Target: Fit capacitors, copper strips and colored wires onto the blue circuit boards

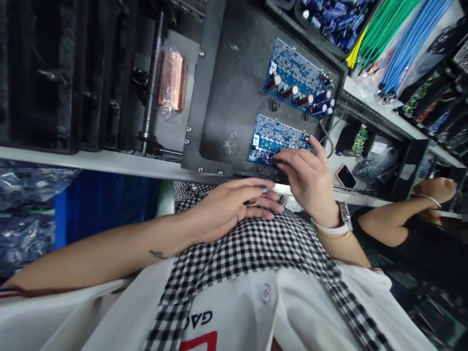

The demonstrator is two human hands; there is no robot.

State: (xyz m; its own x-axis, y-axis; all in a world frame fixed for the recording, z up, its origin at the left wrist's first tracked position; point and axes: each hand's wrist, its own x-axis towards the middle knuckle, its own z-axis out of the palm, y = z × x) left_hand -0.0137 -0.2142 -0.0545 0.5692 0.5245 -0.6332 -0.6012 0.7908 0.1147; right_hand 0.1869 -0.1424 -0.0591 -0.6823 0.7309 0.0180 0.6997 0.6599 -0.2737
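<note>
Two blue circuit boards lie on a dark tray [234, 87]. The far circuit board [298, 73] carries several upright dark capacitors along its near side and blue ones at its right end. My right hand [309, 170] is over the near circuit board [274, 131], thumb and fingers closed on a dark capacitor [277, 161] at the board's near edge. The palm hides part of that board. Off the tray's front edge, my left hand [244, 202] hovers with loosely curled fingers; a small shiny bit shows between them, too small to name.
Behind the tray is a bin of blue capacitors [334, 22], beside green wires [387, 29] and blue wires [417, 44]. A wrapped copper-coloured bundle [171, 80] and a threaded rod [151, 78] are at left. A phone [345, 176] and another person's arm [402, 214] are at right.
</note>
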